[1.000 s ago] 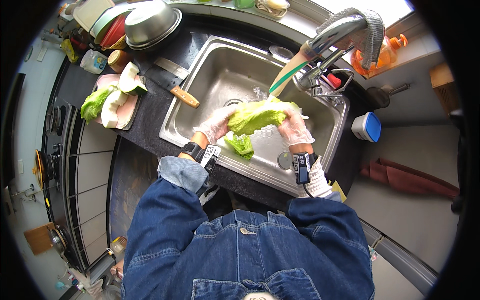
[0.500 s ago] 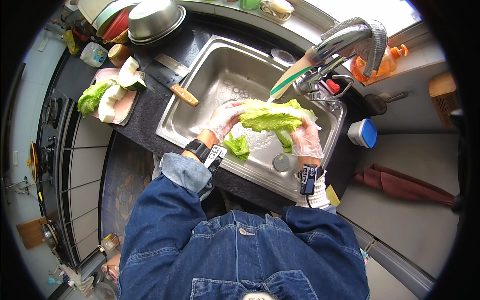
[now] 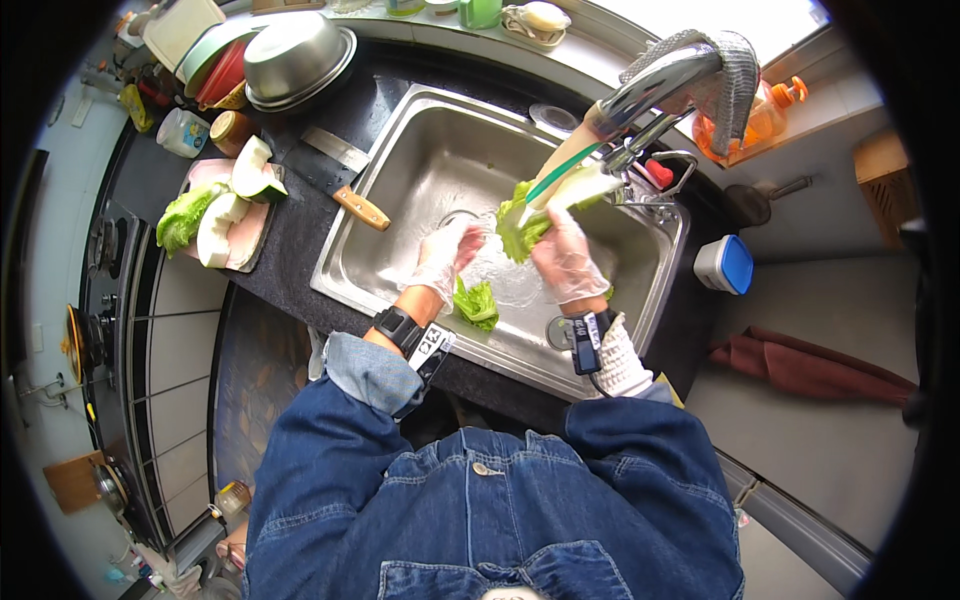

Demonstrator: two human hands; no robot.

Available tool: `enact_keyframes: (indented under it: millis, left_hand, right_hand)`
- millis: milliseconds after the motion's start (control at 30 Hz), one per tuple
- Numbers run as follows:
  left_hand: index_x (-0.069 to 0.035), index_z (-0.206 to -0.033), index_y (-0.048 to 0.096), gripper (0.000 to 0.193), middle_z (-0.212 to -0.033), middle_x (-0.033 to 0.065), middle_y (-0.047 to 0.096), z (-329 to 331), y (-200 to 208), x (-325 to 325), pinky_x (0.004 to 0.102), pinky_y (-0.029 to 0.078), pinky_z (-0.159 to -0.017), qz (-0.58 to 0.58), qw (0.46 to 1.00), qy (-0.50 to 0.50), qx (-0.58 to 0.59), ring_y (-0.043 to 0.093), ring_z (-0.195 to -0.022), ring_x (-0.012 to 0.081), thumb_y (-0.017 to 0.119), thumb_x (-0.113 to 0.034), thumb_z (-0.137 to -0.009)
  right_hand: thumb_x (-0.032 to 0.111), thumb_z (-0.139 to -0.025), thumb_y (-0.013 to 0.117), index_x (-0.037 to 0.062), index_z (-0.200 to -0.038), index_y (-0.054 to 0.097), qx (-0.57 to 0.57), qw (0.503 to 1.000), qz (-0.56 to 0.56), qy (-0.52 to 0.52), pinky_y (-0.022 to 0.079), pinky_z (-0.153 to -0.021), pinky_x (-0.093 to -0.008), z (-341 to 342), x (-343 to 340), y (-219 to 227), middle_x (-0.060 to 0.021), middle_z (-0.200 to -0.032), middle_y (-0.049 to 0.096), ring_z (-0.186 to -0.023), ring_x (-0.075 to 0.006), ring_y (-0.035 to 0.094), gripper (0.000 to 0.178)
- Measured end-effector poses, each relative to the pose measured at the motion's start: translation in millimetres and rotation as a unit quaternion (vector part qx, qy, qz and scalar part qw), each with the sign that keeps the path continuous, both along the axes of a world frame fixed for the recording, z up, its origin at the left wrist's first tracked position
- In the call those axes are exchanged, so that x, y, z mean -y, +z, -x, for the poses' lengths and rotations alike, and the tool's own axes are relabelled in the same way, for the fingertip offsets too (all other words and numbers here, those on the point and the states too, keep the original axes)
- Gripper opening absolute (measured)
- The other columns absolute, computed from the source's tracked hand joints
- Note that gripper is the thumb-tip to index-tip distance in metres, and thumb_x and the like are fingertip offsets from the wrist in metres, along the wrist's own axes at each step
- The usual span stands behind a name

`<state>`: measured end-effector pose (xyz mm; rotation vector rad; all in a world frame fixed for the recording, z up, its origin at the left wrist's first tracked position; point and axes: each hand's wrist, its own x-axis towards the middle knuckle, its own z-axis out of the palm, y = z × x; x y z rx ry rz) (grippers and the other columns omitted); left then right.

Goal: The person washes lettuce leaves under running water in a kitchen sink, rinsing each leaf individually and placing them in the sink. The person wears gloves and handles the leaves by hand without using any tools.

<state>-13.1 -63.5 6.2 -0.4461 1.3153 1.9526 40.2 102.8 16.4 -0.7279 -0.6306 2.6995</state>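
Right hand (image 3: 566, 258) gripping lettuce leaf (image 3: 514, 236) over sink (image 3: 420, 150), tap hose (image 3: 562, 166) partly blocking view; left hand (image 3: 445, 260) empty, loosely curled. Smaller lettuce piece (image 3: 477, 304) below; cleaver (image 3: 360, 206) overhanging sink rim. Leaf frilly, yellow-green, pale rib.

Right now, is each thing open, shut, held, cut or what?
Left hand, seemingly empty
Right hand, holding the lettuce leaf
Lettuce leaf, under the tap
Tap, seemingly running
Small lettuce piece, lying in the sink
Knife, lying flat
Melon pieces, cut
Metal bowl, upside down
Blue-lidded tub, closed
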Motion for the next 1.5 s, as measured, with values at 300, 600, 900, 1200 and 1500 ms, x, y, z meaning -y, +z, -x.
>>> enact_keyframes:
  millis: [300, 600, 900, 1200, 1500]
  left_hand:
    - [0.0, -0.122, 0.038, 0.049, -0.111, 0.0061, 0.049, -13.8, 27.8, -30.9, 0.0249, 0.039, -0.087, -0.148, 0.976, -0.134, -0.081, 0.048, -0.1, 0.0126, 0.059, -0.022, -0.084]
    - [-0.003, -0.117, 0.047, 0.044, -0.106, 0.0047, 0.053, -31.6, 19.4, -32.4, 0.0253, 0.042, -0.084, 0.019, 0.953, -0.187, -0.238, 0.051, -0.094, 0.0131, 0.062, -0.01, -0.076]
    - [-0.003, -0.108, 0.05, 0.025, -0.107, 0.0097, 0.054, 0.9, 17.6, -31.6, 0.0375, 0.042, -0.089, -0.15, 0.987, -0.036, -0.048, 0.051, -0.098, 0.0207, 0.051, -0.013, -0.085]
    - [0.005, -0.11, 0.047, 0.032, -0.109, 0.0157, 0.055, 10.6, 42.2, -20.6, 0.0352, 0.045, -0.089, -0.163, 0.986, -0.017, -0.001, 0.054, -0.1, 0.0233, 0.046, -0.016, -0.086]
    - [0.008, -0.118, 0.043, 0.046, -0.118, 0.0166, 0.05, 20.8, 55.7, 13.2, 0.0379, 0.038, -0.096, -0.134, 0.983, -0.072, -0.101, 0.05, -0.108, 0.0257, 0.045, -0.022, -0.083]
  right_hand:
    - [0.004, -0.079, 0.055, 0.005, -0.124, 0.042, 0.077, 0.916, -0.337, 0.205, 0.034, -0.094, -0.029, -11.4, 44.6, -17.4, -0.0078, -0.113, 0.052, -0.106, -0.0188, 0.047, 0.047]
    - [0.008, -0.079, 0.049, 0.0019, -0.134, 0.023, 0.04, 0.727, -0.667, 0.161, 0.015, -0.106, -0.0393, -26.7, 37.9, -30.5, -0.0236, -0.136, 0.023, -0.128, -0.0381, 0.016, 0.061]
    - [0.022, -0.079, 0.059, 0.0115, -0.129, 0.036, 0.201, 0.96, -0.158, 0.113, 0.024, -0.101, -0.0413, -60.2, -20.5, -39.5, -0.0107, -0.134, 0.033, -0.128, -0.0258, 0.022, 0.057]
    - [0.029, -0.083, 0.057, 0.0081, -0.124, 0.038, 0.01, 0.949, 0.309, 0.054, 0.037, -0.094, -0.0444, -55.0, -11.8, -85.3, -0.0138, -0.119, 0.043, -0.113, -0.027, 0.04, 0.05]
    - [0.014, -0.08, 0.058, 0.0055, -0.123, 0.041, -0.109, 0.975, 0.169, 0.09, 0.034, -0.1, -0.0336, -76.1, -18.8, -28.9, -0.0103, -0.119, 0.049, -0.111, -0.0216, 0.047, 0.047]
